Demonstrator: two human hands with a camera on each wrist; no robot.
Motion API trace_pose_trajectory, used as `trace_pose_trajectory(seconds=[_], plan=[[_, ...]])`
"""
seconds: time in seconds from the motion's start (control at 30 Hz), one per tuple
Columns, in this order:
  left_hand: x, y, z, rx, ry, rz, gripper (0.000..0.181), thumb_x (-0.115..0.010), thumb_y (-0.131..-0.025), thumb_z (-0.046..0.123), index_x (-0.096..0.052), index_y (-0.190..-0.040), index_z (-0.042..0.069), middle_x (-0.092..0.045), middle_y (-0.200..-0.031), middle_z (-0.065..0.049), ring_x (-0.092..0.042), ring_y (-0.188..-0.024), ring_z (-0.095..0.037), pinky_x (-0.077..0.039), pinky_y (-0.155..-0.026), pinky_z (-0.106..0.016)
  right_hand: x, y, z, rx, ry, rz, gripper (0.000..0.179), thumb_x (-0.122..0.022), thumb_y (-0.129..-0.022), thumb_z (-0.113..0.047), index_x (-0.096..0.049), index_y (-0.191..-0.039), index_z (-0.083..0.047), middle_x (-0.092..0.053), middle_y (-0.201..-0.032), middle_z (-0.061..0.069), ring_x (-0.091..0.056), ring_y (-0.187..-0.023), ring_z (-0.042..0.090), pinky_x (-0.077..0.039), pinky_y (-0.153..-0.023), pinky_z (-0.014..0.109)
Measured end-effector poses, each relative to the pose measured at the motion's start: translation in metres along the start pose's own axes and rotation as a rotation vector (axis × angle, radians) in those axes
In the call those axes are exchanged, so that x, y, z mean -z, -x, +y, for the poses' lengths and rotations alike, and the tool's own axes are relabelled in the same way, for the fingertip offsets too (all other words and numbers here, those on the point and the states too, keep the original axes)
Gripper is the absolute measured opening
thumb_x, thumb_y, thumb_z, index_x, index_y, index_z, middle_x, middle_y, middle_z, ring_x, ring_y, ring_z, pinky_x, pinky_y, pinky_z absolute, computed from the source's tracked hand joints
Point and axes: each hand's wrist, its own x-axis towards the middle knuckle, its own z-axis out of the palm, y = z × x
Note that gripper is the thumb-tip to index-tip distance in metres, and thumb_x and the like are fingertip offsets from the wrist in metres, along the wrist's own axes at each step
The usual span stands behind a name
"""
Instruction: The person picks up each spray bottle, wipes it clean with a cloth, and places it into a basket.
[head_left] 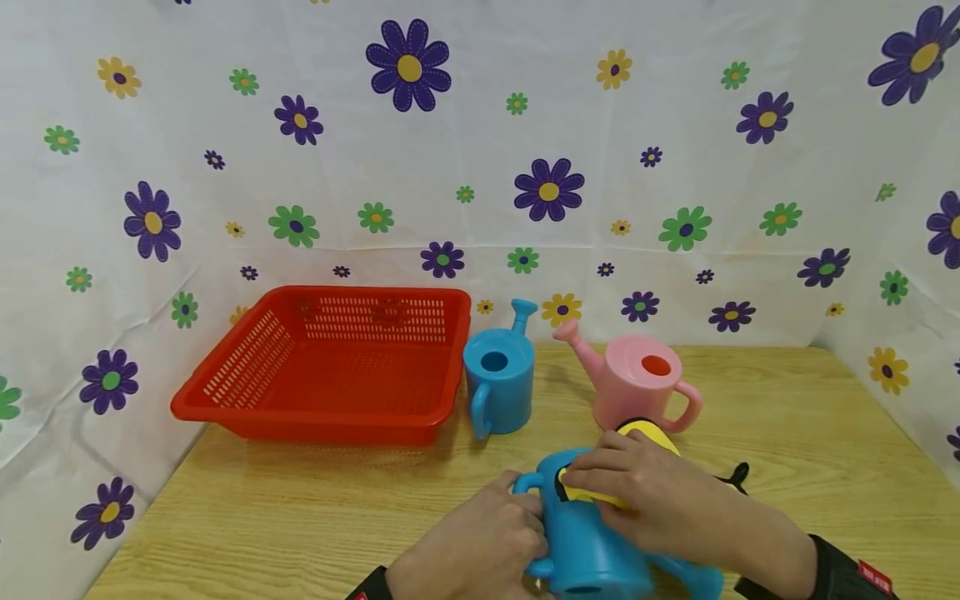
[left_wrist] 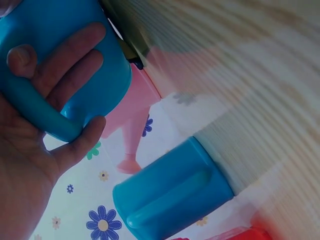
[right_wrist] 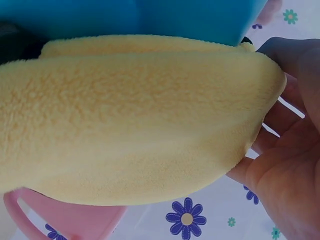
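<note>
At the front of the table a blue watering can (head_left: 596,546) lies tilted, its spout pointing to the right. My left hand (head_left: 480,537) grips its handle; in the left wrist view the fingers (left_wrist: 75,60) pass through the handle loop. Against the can's side my right hand (head_left: 652,492) holds a fuzzy yellow cloth (right_wrist: 140,125) with black edging, fingers bent over it. The cloth touches the can and hangs down in folds. Part of the can's spout is hidden behind the right forearm.
A red plastic basket (head_left: 337,429) stands at the back left. Beside it is a second blue watering can (head_left: 501,392), upright. A pink watering can (head_left: 637,379) stands to its right, behind the cloth. A flowered white sheet (head_left: 480,125) hangs behind the wooden table (head_left: 315,508).
</note>
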Motion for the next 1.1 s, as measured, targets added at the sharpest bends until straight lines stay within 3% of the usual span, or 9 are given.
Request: trace_pose_trajectory(seconds=[0.17,0.37,0.57,0.9,1.1], plan=[[-0.003,0.000,-0.005,0.013,0.001,0.035,0.044,-0.054,-0.091,0.066,-0.072,-0.078,0.028,-0.057,-0.075,0.015,-0.050,-0.085,-0.004,-0.046,-0.103,-0.053,-0.005,0.002,-0.006,0.108,0.020,0.053,0.042,-0.080,-0.080,-0.009,-0.070,-0.119,-0.017,-0.072,-0.112,-0.011,-0.062,-0.101,0.011,-0.053,-0.082,0.029],[-0.008,0.002,-0.017,0.007,-0.050,0.125,0.039,-0.061,-0.085,0.062,-0.063,-0.067,0.028,-0.042,-0.061,0.016,-0.044,-0.074,-0.003,-0.050,-0.094,-0.044,-0.002,0.007,-0.017,0.102,-0.032,-0.044,0.041,-0.076,-0.088,-0.018,-0.064,-0.127,-0.024,-0.068,-0.119,-0.015,-0.062,-0.105,0.005,-0.051,-0.087,0.031],[-0.012,0.004,-0.027,-0.018,-0.026,0.231,0.035,-0.068,-0.081,0.059,-0.065,-0.065,0.027,-0.043,-0.060,0.018,-0.042,-0.071,-0.002,-0.050,-0.089,-0.036,-0.002,0.009,-0.021,0.112,-0.049,-0.054,0.037,-0.072,-0.092,-0.019,-0.063,-0.127,-0.026,-0.067,-0.120,-0.017,-0.061,-0.105,0.002,-0.049,-0.088,0.030],[-0.015,0.008,-0.031,0.032,-0.016,0.245,0.035,-0.070,-0.079,0.058,-0.064,-0.065,0.026,-0.042,-0.058,0.018,-0.042,-0.071,-0.003,-0.047,-0.098,-0.042,-0.002,0.013,-0.020,0.150,-0.036,-0.022,0.033,-0.071,-0.094,-0.024,-0.066,-0.126,-0.026,-0.066,-0.122,-0.016,-0.061,-0.108,0.003,-0.050,-0.089,0.031],[-0.014,0.009,-0.032,0.028,-0.008,0.246,0.036,-0.070,-0.080,0.059,-0.064,-0.067,0.026,-0.045,-0.060,0.017,-0.043,-0.073,-0.004,-0.043,-0.106,-0.047,0.000,0.012,-0.021,0.132,-0.036,-0.040,0.035,-0.070,-0.093,-0.025,-0.065,-0.128,-0.026,-0.066,-0.123,-0.016,-0.062,-0.109,0.004,-0.052,-0.090,0.035]])
